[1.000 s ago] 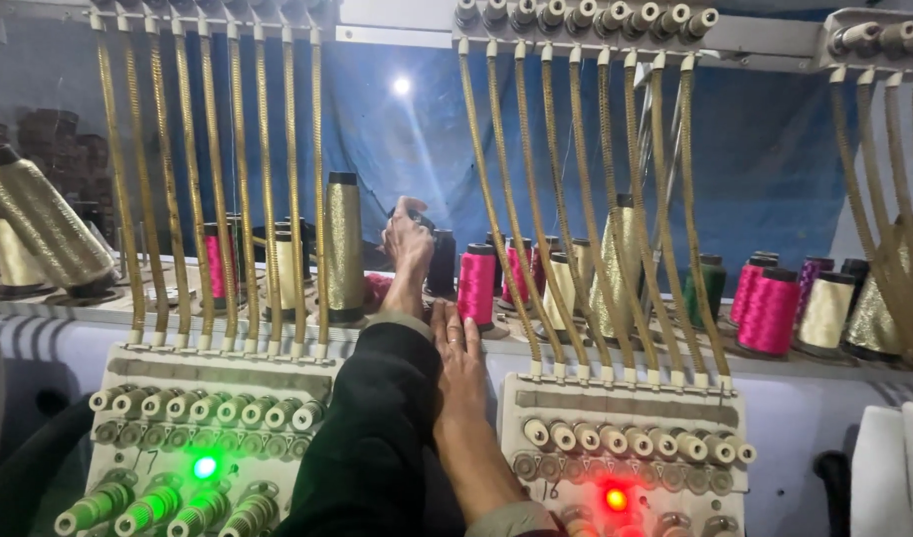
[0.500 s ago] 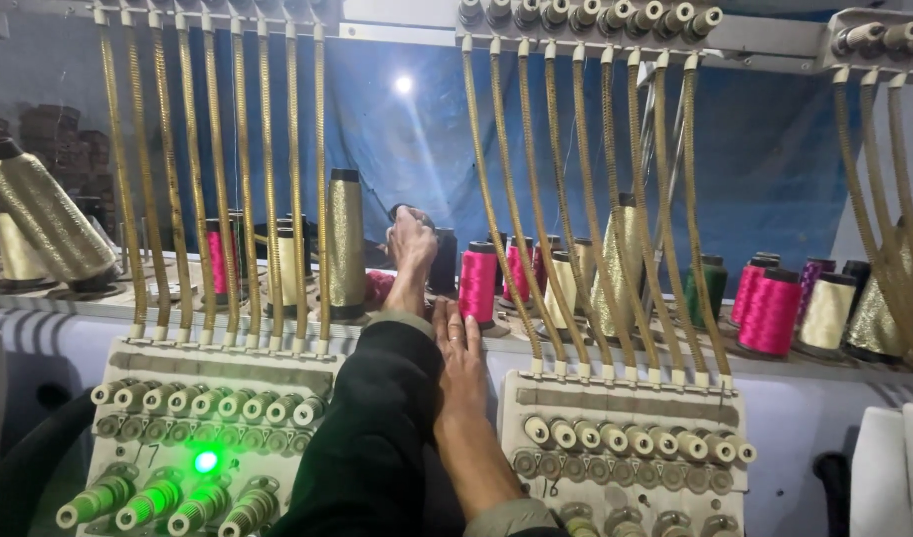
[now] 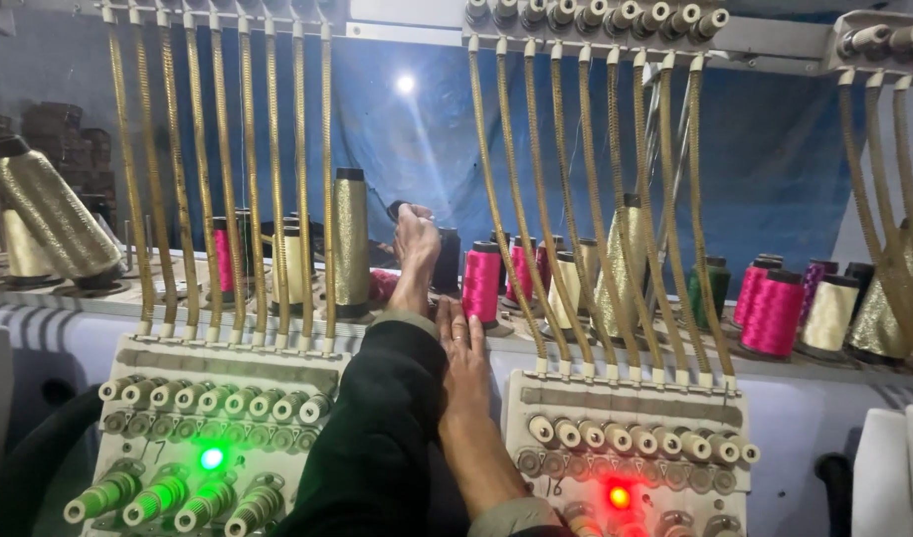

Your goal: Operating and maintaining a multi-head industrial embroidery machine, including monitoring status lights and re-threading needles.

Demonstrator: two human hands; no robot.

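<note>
Left arm in dark sleeve stretched forward and up, left hand (image 3: 417, 237) raised, fingers curled shut around something dark. Right forearm bare, extended alongside; right hand (image 3: 463, 348) lying flat, palm down, fingers straight and together.

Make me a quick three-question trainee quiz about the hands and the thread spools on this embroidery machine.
1. True or false: the left hand is raised to a dark spool on the shelf.
2. What does the right hand do? A) lies flat at the shelf's edge B) presses the green light C) grips a pink spool
3. Which colour glows on the right-side panel?

Key: 1 true; 2 A; 3 red.
</note>
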